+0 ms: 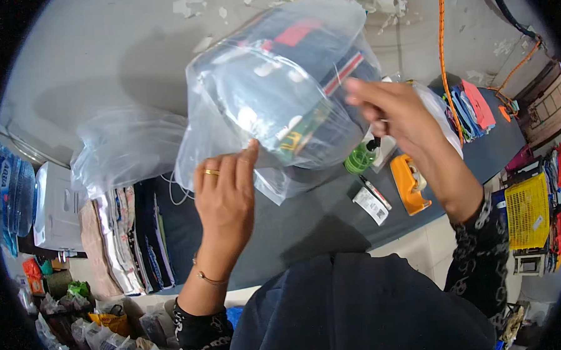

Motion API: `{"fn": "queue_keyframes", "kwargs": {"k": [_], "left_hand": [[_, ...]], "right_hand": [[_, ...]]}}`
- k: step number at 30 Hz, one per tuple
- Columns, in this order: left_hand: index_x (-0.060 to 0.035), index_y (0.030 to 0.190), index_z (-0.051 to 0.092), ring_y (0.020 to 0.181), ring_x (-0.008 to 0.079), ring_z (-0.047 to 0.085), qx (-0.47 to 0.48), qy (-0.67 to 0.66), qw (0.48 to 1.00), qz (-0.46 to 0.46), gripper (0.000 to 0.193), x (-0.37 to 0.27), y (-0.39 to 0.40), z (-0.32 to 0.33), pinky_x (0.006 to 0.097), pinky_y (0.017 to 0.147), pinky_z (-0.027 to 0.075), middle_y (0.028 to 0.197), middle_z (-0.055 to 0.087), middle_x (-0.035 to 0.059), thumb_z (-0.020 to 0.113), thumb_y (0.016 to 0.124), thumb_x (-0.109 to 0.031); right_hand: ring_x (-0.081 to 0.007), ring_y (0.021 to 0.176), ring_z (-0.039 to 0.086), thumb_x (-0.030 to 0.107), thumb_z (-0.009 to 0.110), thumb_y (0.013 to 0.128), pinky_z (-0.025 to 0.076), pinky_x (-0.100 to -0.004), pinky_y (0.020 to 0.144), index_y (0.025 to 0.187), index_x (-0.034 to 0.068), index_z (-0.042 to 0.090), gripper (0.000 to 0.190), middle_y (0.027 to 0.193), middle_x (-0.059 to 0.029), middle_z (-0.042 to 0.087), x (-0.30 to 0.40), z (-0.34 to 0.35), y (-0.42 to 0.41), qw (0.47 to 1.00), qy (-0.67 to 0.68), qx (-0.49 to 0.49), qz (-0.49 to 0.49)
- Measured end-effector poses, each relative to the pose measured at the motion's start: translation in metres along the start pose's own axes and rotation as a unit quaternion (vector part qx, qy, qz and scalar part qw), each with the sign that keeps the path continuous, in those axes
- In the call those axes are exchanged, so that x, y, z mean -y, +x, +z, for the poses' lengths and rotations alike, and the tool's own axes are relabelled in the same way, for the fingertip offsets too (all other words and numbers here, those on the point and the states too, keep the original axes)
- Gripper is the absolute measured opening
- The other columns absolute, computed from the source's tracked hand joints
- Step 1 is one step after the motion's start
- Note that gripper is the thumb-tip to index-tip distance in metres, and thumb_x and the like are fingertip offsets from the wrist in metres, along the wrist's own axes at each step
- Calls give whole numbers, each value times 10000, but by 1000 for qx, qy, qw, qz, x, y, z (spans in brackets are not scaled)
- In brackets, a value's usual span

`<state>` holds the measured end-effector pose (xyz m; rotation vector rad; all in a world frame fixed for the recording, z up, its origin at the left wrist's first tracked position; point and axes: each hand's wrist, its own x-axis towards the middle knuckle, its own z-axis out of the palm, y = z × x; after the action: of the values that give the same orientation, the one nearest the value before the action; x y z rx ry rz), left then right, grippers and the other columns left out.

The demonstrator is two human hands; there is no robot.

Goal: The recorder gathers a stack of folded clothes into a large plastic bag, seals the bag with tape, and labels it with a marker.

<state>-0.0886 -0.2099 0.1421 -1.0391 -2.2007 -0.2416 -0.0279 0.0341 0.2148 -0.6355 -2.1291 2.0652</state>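
A large clear plastic bag filled with folded dark fabric, with red, striped and green parts showing through, stands tilted against the wall side of the table. My left hand, with a ring on one finger, grips the bag's near left edge between thumb and fingers. Raised by the bag's right side, my right hand is slightly blurred; its fingers are curled, and whether they pinch the plastic cannot be told. Below it are a green bottle with a black top, an orange tape dispenser, a marker and a white printed label.
Folded garments and an empty-looking plastic bag lie at the left, beside a white box. More folded clothes are at the far right. An orange cord hangs over the table. A yellow basket stands right of the table.
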Motion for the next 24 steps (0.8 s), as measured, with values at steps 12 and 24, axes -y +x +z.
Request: {"fn": "queue_keyframes", "kwargs": {"k": [12, 24], "left_hand": [[-46, 1181, 553, 928, 187, 544, -1, -85, 996, 15, 438, -1, -1, 0, 340, 863, 397, 957, 581, 46, 559, 745, -5], [-229, 1089, 644, 1163, 194, 450, -8, 120, 992, -41, 294, 38, 7, -44, 493, 1048, 232, 1149, 554, -28, 650, 802, -293]], "right_hand": [[-166, 342, 455, 684, 624, 666, 373, -292, 371, 526, 7, 557, 695, 431, -90, 492, 17, 35, 34, 899, -406, 87, 143], [-142, 766, 512, 297, 647, 812, 435, -277, 652, 1172, 91, 558, 424, 983, -76, 572, -14, -128, 114, 891, -369, -188, -187]]}}
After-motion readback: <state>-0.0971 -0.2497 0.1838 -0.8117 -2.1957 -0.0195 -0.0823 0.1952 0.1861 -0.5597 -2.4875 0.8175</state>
